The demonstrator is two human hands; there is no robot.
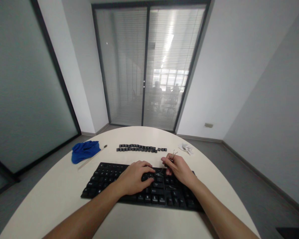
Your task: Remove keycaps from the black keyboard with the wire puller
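A black keyboard (109, 177) lies across the table in front of me. My left hand (137, 177) rests palm down on its middle, with the thumb and index finger apart on the keys. Over the upper right part of the keyboard, my right hand (178, 167) is closed in a pinch around a thin wire tool (174, 153). It looks like a wire keycap puller; its bent ends stick out above the fingers, and the rest is partly hidden by the hand. Beyond the keyboard, several loose black keycaps (137, 148) are laid out in two rows.
A blue cloth (86, 151) lies at the left of the round table (52, 199), beside a thin brush (92, 157) with a dark tip. At the right edge is a crumpled white tissue or cloth (186, 148). Glass panels with blinds (147, 66) stand behind the table.
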